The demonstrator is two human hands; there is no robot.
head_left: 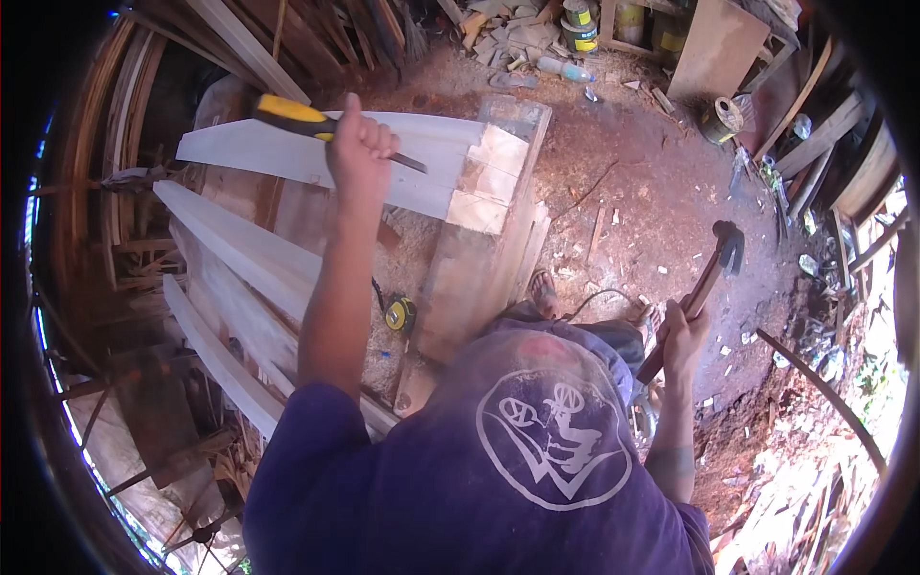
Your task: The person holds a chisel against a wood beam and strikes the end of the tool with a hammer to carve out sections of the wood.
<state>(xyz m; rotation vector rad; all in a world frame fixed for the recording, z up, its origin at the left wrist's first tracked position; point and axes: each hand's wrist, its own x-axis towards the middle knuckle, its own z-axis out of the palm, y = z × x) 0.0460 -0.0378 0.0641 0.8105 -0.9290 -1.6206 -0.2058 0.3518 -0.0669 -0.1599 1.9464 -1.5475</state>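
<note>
My left hand (pixel 358 153) is closed around a chisel (pixel 292 116) with a yellow and black handle. Its metal blade points right, above a long pale board (pixel 249 144). That board's right end shows freshly cut, lighter wood and rests on a thick timber bench (pixel 460 278). Off to the right, over the dirt floor, my right hand (pixel 683 337) grips a claw hammer (pixel 707 273) by its wooden handle, head upward. The hammer is well apart from the chisel.
A yellow and black tape measure (pixel 400 312) lies by the bench among sawdust. More pale planks (pixel 240 240) stretch out at the left. Wood scraps (pixel 527 38), a plastic bottle (pixel 563 68) and a tin can (pixel 723 121) litter the far floor. Timber leans along both sides.
</note>
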